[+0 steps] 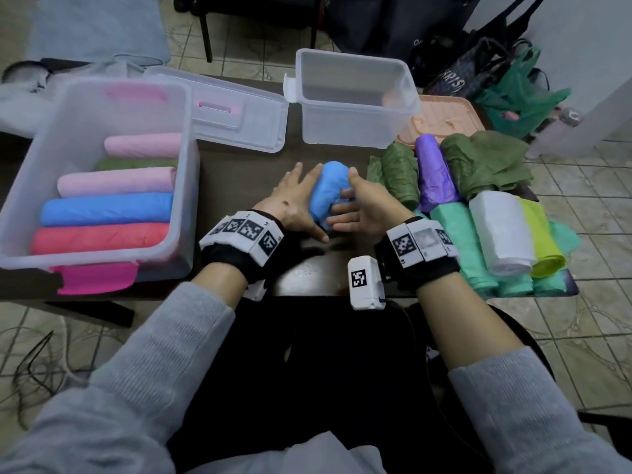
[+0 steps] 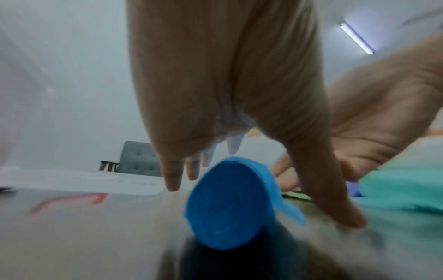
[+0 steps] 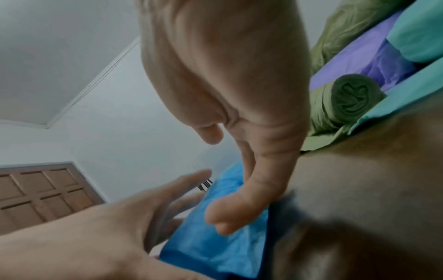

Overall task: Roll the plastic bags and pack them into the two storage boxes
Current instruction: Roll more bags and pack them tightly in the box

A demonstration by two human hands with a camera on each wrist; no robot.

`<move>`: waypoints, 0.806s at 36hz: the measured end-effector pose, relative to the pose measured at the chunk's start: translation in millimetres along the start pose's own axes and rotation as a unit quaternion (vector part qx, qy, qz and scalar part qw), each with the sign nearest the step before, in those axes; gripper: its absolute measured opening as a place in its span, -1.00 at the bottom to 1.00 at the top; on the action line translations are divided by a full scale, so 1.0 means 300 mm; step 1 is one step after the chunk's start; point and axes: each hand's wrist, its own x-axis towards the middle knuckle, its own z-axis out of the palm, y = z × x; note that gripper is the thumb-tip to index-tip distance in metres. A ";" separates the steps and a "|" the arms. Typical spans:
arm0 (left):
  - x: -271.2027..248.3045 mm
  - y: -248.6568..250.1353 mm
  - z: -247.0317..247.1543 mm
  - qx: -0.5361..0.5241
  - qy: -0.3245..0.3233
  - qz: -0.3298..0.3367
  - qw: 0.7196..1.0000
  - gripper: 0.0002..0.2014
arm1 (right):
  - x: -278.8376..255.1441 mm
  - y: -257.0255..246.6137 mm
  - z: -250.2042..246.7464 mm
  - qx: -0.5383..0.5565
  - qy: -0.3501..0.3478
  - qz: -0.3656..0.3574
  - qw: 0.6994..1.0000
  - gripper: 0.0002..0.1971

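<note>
A blue plastic bag roll (image 1: 328, 193) lies on the dark table between my hands. My left hand (image 1: 294, 200) rests against its left side with the fingers straight and spread, the thumb by its near end. My right hand (image 1: 355, 206) lies on its right side, thumb up along the roll and fingers laid across it. The left wrist view shows the roll's spiral end (image 2: 220, 208) under my left hand (image 2: 227, 94). In the right wrist view my right hand (image 3: 227, 75) touches the blue bag (image 3: 215, 236). The left storage box (image 1: 186, 186) holds several rolls. The right storage box (image 1: 349, 56) is empty.
A clear lid (image 1: 239, 114) lies between the boxes and an orange lid (image 1: 444, 121) behind the right pile. On the right lie olive (image 1: 400, 172), purple (image 1: 434, 172), teal (image 1: 458, 234), white (image 1: 499, 230) and lime (image 1: 543, 241) rolls, plus a loose olive bag (image 1: 485, 159).
</note>
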 end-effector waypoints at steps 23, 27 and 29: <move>0.071 -0.021 -0.104 -0.252 0.287 -0.085 0.920 -0.70 | -0.033 -0.012 -0.047 -0.509 0.059 -0.275 0.814 -0.76; 0.076 -0.034 -0.129 -0.316 0.225 -0.182 0.904 -0.59 | -0.037 -0.012 -0.030 -0.479 0.066 -0.322 0.814 -0.73; 0.076 -0.041 -0.132 -0.371 0.175 -0.180 0.894 -0.47 | -0.026 -0.011 -0.033 -0.426 0.102 -0.310 0.844 -0.58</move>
